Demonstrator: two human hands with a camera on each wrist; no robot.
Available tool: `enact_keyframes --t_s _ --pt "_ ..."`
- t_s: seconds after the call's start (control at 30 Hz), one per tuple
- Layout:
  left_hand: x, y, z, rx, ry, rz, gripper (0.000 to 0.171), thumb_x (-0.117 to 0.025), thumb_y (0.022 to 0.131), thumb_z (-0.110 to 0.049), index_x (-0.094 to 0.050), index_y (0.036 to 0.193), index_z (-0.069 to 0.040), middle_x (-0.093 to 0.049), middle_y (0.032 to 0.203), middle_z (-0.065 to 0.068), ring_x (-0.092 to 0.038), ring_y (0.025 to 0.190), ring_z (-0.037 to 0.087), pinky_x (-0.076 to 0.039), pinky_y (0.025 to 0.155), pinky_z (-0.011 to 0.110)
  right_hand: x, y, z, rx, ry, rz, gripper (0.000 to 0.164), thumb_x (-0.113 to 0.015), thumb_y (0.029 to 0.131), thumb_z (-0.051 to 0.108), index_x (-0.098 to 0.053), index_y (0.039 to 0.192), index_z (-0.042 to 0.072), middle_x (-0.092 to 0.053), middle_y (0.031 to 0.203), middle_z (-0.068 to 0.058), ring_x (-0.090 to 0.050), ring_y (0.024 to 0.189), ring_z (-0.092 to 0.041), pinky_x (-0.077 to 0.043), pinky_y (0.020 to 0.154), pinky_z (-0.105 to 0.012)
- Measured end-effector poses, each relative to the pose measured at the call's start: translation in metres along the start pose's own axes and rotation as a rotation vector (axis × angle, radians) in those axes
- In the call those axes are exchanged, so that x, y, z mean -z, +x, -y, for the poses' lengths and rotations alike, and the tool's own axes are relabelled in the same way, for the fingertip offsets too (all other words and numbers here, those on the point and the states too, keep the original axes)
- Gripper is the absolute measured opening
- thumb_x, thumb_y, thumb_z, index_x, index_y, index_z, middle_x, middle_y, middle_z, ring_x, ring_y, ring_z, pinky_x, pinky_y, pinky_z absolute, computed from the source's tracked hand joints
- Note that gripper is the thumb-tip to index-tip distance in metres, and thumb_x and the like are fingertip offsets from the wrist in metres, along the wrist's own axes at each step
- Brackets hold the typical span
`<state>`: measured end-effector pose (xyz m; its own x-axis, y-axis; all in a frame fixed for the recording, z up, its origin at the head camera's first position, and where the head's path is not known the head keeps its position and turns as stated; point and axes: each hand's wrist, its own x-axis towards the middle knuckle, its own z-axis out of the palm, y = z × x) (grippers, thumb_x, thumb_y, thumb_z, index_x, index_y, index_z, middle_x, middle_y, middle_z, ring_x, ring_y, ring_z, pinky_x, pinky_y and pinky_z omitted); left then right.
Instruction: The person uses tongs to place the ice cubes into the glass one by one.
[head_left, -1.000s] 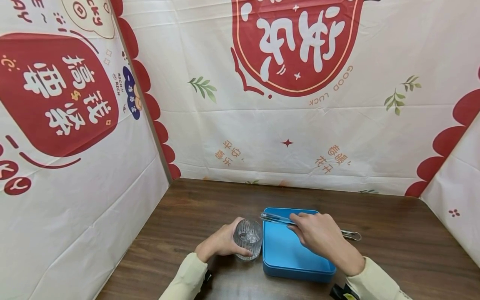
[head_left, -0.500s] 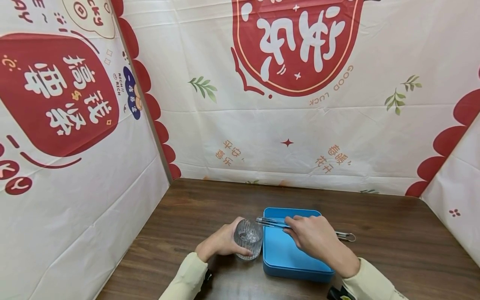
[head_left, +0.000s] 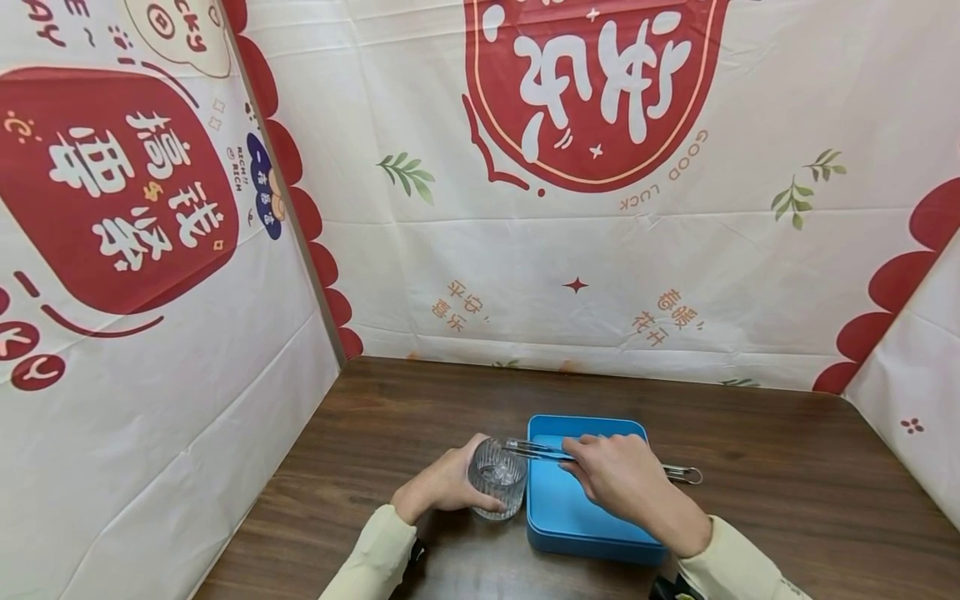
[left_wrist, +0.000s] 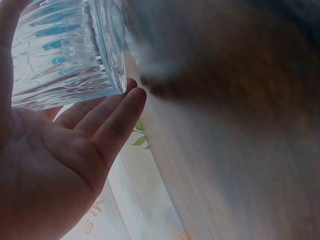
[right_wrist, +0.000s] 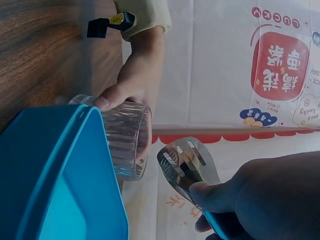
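Note:
In the head view my left hand (head_left: 442,481) holds a clear ribbed glass (head_left: 497,481) upright on the table, thumb on the near side and fingers around the far side. The left wrist view shows fingers along the wall of the glass (left_wrist: 65,62). Metal tongs (head_left: 534,450) are gripped in my right hand (head_left: 624,477), over a blue rectangular box (head_left: 577,510). Their tip overlaps the glass's rim from above. Seen from the right wrist, the slotted head of the tongs (right_wrist: 186,159) is apart from the glass. Whether anything clear lies in the glass, I cannot tell.
The blue box stands open-topped just right of the glass. Both are on a dark wooden table (head_left: 420,392). White printed cloth walls (head_left: 510,275) close off the back and sides.
My right hand has moved left with the tongs, bringing their tip from above the box's left edge to over the glass's rim. The left hand, glass and box have stayed in place.

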<state>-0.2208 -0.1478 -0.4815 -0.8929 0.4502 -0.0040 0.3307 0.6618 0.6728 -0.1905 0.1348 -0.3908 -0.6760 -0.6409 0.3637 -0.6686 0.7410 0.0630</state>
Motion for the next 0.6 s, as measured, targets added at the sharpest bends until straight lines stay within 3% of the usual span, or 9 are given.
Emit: enact_keyframes --t_s 0.6 --pt "-0.0009 -0.0001 -0.0001 0.004 0.004 -0.004 0.081 -0.091 0.065 -0.045 -0.046 0.129 -0.023 -0.066 0.104 -0.004 -0.061 0.091 0.007 -0.050 0.080 0.028 -0.0023 0.0010 0.0031 0.000 0.013 0.000 0.015 -0.072 0.090 0.031 -0.062 0.084 0.021 -0.046 0.060 0.010 -0.033 0.046 -0.004 -0.023 0.042 -0.020"
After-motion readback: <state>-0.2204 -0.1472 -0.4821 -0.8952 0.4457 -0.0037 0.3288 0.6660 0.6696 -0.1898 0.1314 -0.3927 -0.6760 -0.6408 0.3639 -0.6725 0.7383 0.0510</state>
